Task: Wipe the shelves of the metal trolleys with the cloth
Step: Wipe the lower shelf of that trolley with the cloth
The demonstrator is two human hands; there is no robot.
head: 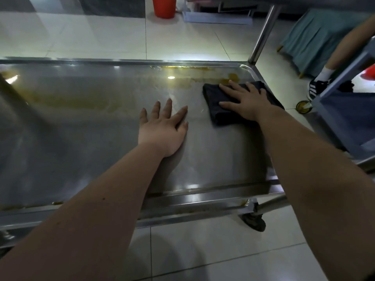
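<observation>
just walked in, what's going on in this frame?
A person is wiping a metal trolley shelf. The right hand presses flat on a folded dark cloth near the shelf's far right corner. The left hand rests flat on the bare metal beside it. Yellow-brown stains lie just beyond the cloth along the far rim, and a wider smear sits to the left.

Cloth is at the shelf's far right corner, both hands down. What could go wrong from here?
1. The yellowish residue runs along the far rim and spreads left; the small folded cloth under the right hand may smear it rather than lift it.
2. The left hand lies flat and bare on the shelf, in the path of a leftward sweep, and may leave prints.
3. The trolley stands on a caster; hard pressing might roll it.
</observation>
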